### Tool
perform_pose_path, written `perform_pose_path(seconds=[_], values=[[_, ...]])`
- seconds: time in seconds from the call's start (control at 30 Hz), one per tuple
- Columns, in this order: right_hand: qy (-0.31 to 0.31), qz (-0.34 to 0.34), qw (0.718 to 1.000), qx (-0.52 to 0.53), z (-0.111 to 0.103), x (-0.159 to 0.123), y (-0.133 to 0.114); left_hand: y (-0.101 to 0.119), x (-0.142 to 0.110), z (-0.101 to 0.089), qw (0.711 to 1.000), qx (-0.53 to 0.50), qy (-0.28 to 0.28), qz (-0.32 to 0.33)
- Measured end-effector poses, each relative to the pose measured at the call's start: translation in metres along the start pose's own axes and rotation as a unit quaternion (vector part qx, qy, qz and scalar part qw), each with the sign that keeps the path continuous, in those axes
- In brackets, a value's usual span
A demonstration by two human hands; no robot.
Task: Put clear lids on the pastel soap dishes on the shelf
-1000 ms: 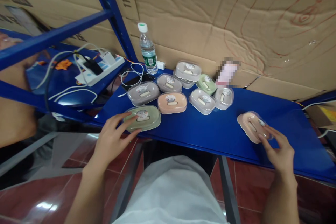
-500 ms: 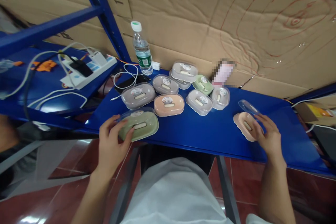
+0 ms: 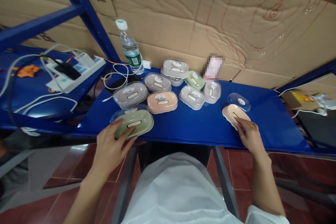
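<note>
My left hand (image 3: 111,143) curls over the left end of a green soap dish (image 3: 144,122) near the front edge. Its fingers reach into the dish, beside a pale oblong piece in the middle, and the thumb is at the front rim. A clear lid (image 3: 131,109) sits askew behind this dish. On the right, my right hand (image 3: 249,133) pinches the front right side of a small peach soap dish (image 3: 231,112), fingertips inside by its pale oblong piece. That dish's clear lid (image 3: 238,102), with a round label, lies just behind it.
Several grey, green and peach soap dishes with clear lids, among them a larger peach one (image 3: 162,102), stand mid-table. Behind are a water bottle (image 3: 131,54) and white cable (image 3: 115,77). A power strip (image 3: 84,73) lies left of the blue post (image 3: 89,17); cardboard (image 3: 168,14) forms the back.
My right hand has left the clear lid, which now lies flat behind the small peach dish, and its fingers have moved into the dish. My left fingers have shifted toward the green dish's front.
</note>
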State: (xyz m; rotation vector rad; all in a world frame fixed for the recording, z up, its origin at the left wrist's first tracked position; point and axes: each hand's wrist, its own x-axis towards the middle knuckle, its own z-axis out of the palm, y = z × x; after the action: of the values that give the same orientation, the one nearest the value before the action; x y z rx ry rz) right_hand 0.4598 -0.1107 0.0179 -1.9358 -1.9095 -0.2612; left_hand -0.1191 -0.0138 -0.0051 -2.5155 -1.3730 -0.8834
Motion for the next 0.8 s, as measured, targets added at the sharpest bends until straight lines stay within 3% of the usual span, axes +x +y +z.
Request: perform_pose_path(seconds=[0.27, 0.43, 0.63, 0.8], values=[[0.004, 0.028, 1.0, 0.003, -0.009, 0.01, 0.006, -0.001, 0.001, 0.0, 1.0, -0.016, 0.0, 0.002], [-0.004, 0.011, 1.0, 0.006, -0.01, 0.018, 0.007, -0.001, 0.002, 0.001, 1.0, -0.013, 0.005, 0.008], [0.012, -0.009, 1.0, -0.014, 0.002, 0.033, 0.03, 0.003, 0.004, -0.001, 0.999, -0.037, 0.001, -0.015], [0.036, -0.01, 0.999, -0.039, 0.012, 0.056, 0.041, 0.009, 0.006, 0.002, 0.999, -0.041, 0.003, 0.003]])
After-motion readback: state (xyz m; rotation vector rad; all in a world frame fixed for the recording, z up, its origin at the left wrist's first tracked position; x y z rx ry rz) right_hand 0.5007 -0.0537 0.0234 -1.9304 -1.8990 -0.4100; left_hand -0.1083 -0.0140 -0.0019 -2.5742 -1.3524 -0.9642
